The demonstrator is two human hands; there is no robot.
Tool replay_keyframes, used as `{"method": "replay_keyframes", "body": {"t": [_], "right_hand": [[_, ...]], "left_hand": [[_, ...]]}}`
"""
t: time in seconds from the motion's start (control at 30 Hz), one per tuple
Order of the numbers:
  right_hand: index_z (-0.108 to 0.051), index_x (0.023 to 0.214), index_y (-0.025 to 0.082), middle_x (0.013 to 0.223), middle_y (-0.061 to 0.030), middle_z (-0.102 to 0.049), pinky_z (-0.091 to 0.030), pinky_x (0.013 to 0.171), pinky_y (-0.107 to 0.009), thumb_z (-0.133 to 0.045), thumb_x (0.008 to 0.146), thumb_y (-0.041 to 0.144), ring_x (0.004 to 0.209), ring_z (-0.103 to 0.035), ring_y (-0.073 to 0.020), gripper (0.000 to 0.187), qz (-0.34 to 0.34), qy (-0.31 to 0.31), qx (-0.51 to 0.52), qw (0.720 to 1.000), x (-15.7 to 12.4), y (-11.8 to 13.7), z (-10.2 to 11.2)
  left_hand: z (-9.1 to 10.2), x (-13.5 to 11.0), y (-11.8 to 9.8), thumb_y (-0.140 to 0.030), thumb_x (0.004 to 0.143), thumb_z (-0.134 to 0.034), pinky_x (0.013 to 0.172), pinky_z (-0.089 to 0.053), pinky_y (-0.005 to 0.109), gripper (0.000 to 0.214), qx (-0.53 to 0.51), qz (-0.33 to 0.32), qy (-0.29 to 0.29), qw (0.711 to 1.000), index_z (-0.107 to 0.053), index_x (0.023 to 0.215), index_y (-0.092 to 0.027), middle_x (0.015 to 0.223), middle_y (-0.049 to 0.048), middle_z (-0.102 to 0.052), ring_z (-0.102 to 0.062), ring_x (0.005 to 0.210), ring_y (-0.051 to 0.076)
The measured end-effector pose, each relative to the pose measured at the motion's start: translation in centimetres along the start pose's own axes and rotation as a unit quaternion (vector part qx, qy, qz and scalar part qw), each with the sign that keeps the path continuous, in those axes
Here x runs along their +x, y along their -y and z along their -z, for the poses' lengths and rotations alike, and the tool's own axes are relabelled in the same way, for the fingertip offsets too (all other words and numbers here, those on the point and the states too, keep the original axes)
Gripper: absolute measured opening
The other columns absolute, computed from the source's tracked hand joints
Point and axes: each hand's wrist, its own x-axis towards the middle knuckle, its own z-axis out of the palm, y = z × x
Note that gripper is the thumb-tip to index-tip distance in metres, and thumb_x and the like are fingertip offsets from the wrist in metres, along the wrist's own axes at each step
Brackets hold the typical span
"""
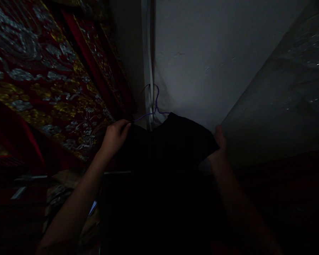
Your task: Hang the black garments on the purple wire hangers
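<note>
A black short-sleeved shirt [172, 159] hangs on a thin purple hanger [157, 101], whose hook is caught on a pale strip [150, 63] running down the wall. At the shirt's left shoulder, my left hand [115, 136] is closed with its fingers pinching the cloth close to the hanger's arm. My right hand [220, 140] is at the edge of the right sleeve, thumb pointing up. Its other fingers are hidden by the sleeve and the dark, so its grip cannot be made out. The lower part of the shirt fades into shadow.
Red cloth with gold and silver embroidery [42, 71] covers the left side. Behind the hanger stands a pale wall [202, 53]. A clear plastic sheet [287, 88] hangs at the right. Dim clutter, including a brown bag-like item [66, 179], lies at lower left.
</note>
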Motion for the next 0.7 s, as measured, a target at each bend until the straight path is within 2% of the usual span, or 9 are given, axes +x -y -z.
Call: {"method": "replay_keyframes", "body": {"t": [0.03, 0.1, 0.17, 0.23, 0.33, 0.4, 0.47, 0.57, 0.7], "right_hand": [[-0.066, 0.126, 0.016, 0.131, -0.0145, -0.065, -0.051, 0.087, -0.049, -0.021, 0.104, 0.057, 0.116, -0.064, -0.0326, 0.065, -0.002, 0.01, 0.02, 1.0, 0.1, 0.2, 0.2], [-0.059, 0.138, 0.025, 0.138, -0.0134, -0.062, -0.051, 0.091, -0.051, -0.031, 0.099, 0.065, 0.121, -0.062, -0.033, 0.063, -0.009, 0.037, 0.075, 0.996, 0.6, 1.4, 0.5], [-0.045, 0.148, 0.033, 0.144, -0.0106, -0.058, -0.05, 0.095, -0.05, -0.043, 0.096, 0.064, 0.125, -0.06, -0.0306, 0.061, -0.017, 0.059, 0.124, 0.99, 1.0, 3.7, 0.6], [-0.042, 0.15, 0.035, 0.145, -0.0085, -0.057, -0.049, 0.097, -0.049, -0.05, 0.095, 0.061, 0.126, -0.06, -0.0284, 0.061, -0.019, 0.079, 0.159, 0.984, 1.2, 6.0, 0.4], [-0.052, 0.142, 0.033, 0.14, -0.0066, -0.061, -0.05, 0.1, -0.045, -0.069, 0.085, 0.052, 0.126, -0.06, -0.0272, 0.063, -0.038, 0.167, 0.224, 0.959, 0.8, 7.5, 0.1], [-0.063, 0.132, 0.029, 0.128, -0.0065, -0.069, -0.053, 0.097, -0.042, -0.078, 0.077, 0.045, 0.117, -0.066, -0.0266, 0.059, -0.108, 0.239, 0.256, 0.93, 0.1, 6.8, 0.1], [-0.073, 0.117, 0.023, 0.106, -0.007, -0.077, -0.058, 0.086, -0.039, -0.081, 0.073, 0.042, 0.097, -0.073, -0.0256, 0.048, -0.207, 0.268, 0.263, 0.903, -0.5, 5.3, 0.4], [-0.077, 0.1, 0.021, 0.084, -0.0043, -0.079, -0.059, 0.072, -0.035, -0.083, 0.07, 0.043, 0.073, -0.074, -0.0225, 0.038, -0.272, 0.191, 0.28, 0.901, -0.5, 3.8, 1.0], [-0.077, 0.092, 0.022, 0.078, -0.0017, -0.078, -0.059, 0.066, -0.034, -0.087, 0.063, 0.039, 0.07, -0.074, -0.0228, 0.035, -0.229, 0.058, 0.342, 0.909, 0.9, 5.4, 1.3]], "left_hand": [[0.0, 0.1, -0.2, -0.036, 0.099, -0.046, 0.079, -0.046, 0.028, 0.029, -0.002, 0.008, -0.007, 1.0, -0.068, 0.095, -0.017, 0.091, 0.0058, -0.072, -0.066, 0.084, 0.02], [-0.3, 0.4, -0.6, -0.04, 0.101, -0.042, 0.074, -0.044, 0.027, 0.035, -0.01, 0.028, -0.023, 0.999, -0.067, 0.091, -0.017, 0.085, 0.0044, -0.07, -0.064, 0.079, 0.019], [-0.5, 0.7, -0.7, -0.045, 0.099, -0.045, 0.071, -0.043, 0.027, 0.036, -0.006, 0.043, -0.04, 0.998, -0.066, 0.088, -0.017, 0.082, 0.0033, -0.069, -0.063, 0.077, 0.018], [-0.7, 0.9, -0.4, -0.047, 0.096, -0.052, 0.071, -0.042, 0.027, 0.034, 0.004, 0.041, -0.054, 0.998, -0.066, 0.087, -0.018, 0.081, 0.0029, -0.069, -0.063, 0.077, 0.018], [-0.7, 1.2, 0.1, -0.048, 0.095, -0.054, 0.07, -0.042, 0.026, 0.034, 0.026, 0.037, -0.076, 0.996, -0.066, 0.085, -0.018, 0.08, 0.0028, -0.068, -0.063, 0.075, 0.018], [-0.5, 1.4, 0.3, -0.05, 0.094, -0.055, 0.069, -0.043, 0.027, 0.034, 0.059, 0.042, -0.094, 0.993, -0.067, 0.086, -0.019, 0.081, 0.0033, -0.07, -0.064, 0.075, 0.019], [-0.4, 1.7, 0.2, -0.051, 0.092, -0.057, 0.069, -0.043, 0.028, 0.033, 0.097, 0.048, -0.105, 0.989, -0.068, 0.088, -0.02, 0.084, 0.0039, -0.072, -0.066, 0.077, 0.021], [-0.3, 2.2, -0.1, -0.051, 0.092, -0.058, 0.068, -0.043, 0.029, 0.033, 0.112, 0.053, -0.106, 0.987, -0.069, 0.088, -0.02, 0.084, 0.0046, -0.073, -0.066, 0.076, 0.022], [-0.6, 2.6, -0.5, -0.049, 0.094, -0.056, 0.071, -0.045, 0.03, 0.032, 0.066, 0.049, -0.111, 0.99, -0.069, 0.09, -0.019, 0.086, 0.0052, -0.073, -0.067, 0.077, 0.022]]}}
